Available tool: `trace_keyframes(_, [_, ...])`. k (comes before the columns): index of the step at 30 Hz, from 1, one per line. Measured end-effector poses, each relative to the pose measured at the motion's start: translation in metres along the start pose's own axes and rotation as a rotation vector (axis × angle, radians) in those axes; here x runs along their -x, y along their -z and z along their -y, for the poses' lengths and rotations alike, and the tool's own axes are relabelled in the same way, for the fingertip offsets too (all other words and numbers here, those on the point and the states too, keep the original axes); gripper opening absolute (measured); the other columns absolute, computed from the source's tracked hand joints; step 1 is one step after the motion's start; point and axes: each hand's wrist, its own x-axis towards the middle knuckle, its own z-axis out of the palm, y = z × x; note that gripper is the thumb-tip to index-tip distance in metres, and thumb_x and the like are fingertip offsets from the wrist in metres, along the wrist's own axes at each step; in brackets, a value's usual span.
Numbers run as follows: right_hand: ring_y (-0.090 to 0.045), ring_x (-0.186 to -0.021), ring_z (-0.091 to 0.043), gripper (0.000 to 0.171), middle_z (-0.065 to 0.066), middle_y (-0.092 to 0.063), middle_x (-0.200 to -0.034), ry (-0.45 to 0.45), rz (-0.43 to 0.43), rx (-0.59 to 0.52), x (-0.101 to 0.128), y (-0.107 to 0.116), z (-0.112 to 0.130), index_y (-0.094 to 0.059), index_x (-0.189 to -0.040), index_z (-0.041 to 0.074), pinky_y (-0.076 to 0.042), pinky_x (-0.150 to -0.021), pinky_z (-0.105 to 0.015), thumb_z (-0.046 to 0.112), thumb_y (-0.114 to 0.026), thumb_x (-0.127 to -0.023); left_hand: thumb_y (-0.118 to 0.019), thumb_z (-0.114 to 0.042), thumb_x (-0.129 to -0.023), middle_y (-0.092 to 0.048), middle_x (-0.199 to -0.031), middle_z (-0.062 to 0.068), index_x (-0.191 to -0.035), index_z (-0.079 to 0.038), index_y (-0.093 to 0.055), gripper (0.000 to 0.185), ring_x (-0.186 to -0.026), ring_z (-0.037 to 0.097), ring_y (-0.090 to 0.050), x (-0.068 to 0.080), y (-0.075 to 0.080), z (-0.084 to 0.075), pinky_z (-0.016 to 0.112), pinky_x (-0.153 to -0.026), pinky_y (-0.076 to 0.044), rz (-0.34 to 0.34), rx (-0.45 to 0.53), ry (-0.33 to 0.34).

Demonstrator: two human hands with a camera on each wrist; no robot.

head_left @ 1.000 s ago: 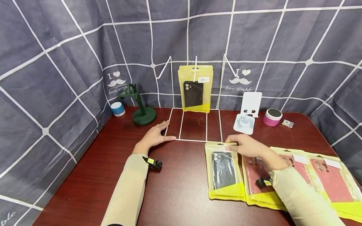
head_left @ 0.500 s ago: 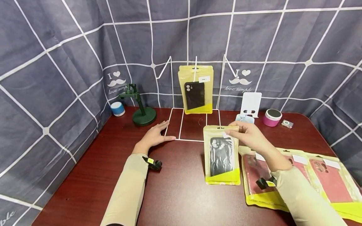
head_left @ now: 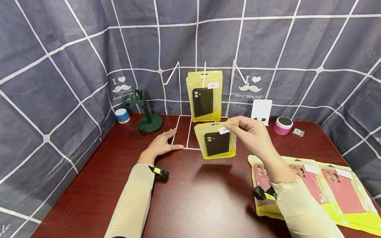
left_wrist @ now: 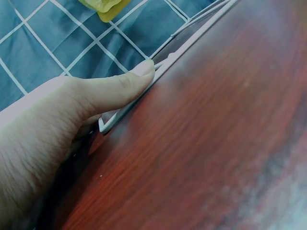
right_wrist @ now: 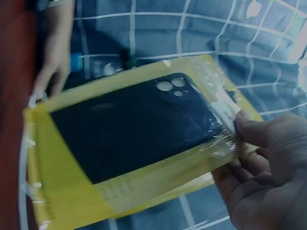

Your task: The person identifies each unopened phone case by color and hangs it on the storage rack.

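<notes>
Between thumb and fingers, my right hand (head_left: 253, 135) pinches the top right corner of a yellow bag holding a black phone case (head_left: 218, 144). The bag is lifted above the table and tilted, its hang hole at the top edge. In the right wrist view the black phone case (right_wrist: 134, 127) shows camera cutouts through the clear front. Behind it, similar bagged black phone cases (head_left: 203, 102) hang on the middle prong of a white wire rack (head_left: 188, 132). My left hand (head_left: 160, 142) lies with fingers extended at the rack's front left corner, its thumb (left_wrist: 120, 88) on the base wire.
Several yellow bags with red phone cases (head_left: 342, 191) overlap at the right of the table. A green stand (head_left: 150, 123) and a blue-white cylinder (head_left: 122, 116) stand left. A white phone stand (head_left: 262, 110), a pink cylinder (head_left: 283, 126) and a small silver device (head_left: 298, 132) stand back right.
My right hand has raised the bagged black phone case off the table and carried it forward and left toward the rack. The left hand has stayed in place.
</notes>
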Motion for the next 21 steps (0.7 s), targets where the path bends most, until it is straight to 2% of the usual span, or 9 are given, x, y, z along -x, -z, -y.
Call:
trace_keyframes(2, [-0.063,-0.072,-0.010,0.011,0.003,-0.075,-0.088,0.055,-0.034,0.054,-0.005,-0.006,0.012,-0.079,-0.103,0.016,-0.047,-0.062,-0.018,0.018,-0.074,-0.093,-0.062,-0.083,-0.075,-0.028,-0.164,0.002,-0.159,-0.021,-0.035,0.108,-0.150,0.035,-0.026,0.000,0.000,0.001,0.049,-0.120,-0.023,-0.005,0.000,-0.003])
trace_keyframes(5, [-0.059,-0.064,-0.012,0.009,0.005,-0.073,-0.080,0.132,-0.072,0.073,-0.012,-0.015,0.029,-0.079,-0.101,0.016,-0.045,-0.057,-0.019,0.019,-0.074,-0.094,-0.063,-0.083,-0.075,-0.028,-0.164,0.003,-0.159,-0.020,-0.035,0.108,-0.149,0.036,-0.026,-0.001,-0.001,0.001,0.049,-0.120,-0.023,-0.009,0.001,-0.008])
trace_keyframes(10, [-0.053,-0.058,-0.010,0.006,0.003,-0.069,-0.073,0.206,-0.126,0.008,-0.029,-0.029,0.050,-0.079,-0.096,0.013,-0.042,-0.051,-0.020,0.017,-0.076,-0.092,-0.064,-0.082,-0.075,-0.028,-0.164,0.006,-0.159,-0.019,-0.035,0.108,-0.149,0.037,-0.027,0.001,0.002,0.003,0.049,-0.121,-0.023,-0.006,0.002,0.003])
trace_keyframes(15, [-0.045,-0.053,-0.008,0.005,-0.003,-0.069,-0.069,0.237,-0.231,-0.036,-0.054,-0.038,0.057,-0.078,-0.091,0.006,-0.033,-0.048,-0.022,0.011,-0.078,-0.089,-0.065,-0.080,-0.075,-0.029,-0.164,0.003,-0.158,-0.020,-0.035,0.107,-0.149,0.036,-0.027,0.002,0.003,0.002,0.049,-0.120,-0.023,-0.010,0.002,0.016])
trace_keyframes(21, [-0.044,-0.054,-0.004,0.011,-0.014,-0.074,-0.076,0.194,-0.354,-0.003,-0.074,-0.043,0.067,-0.074,-0.088,-0.003,-0.031,-0.052,-0.020,0.008,-0.076,-0.090,-0.063,-0.083,-0.075,-0.027,-0.165,0.001,-0.159,-0.021,-0.034,0.108,-0.150,0.033,-0.025,0.000,0.001,0.000,0.047,-0.121,-0.023,0.007,-0.014,0.007])
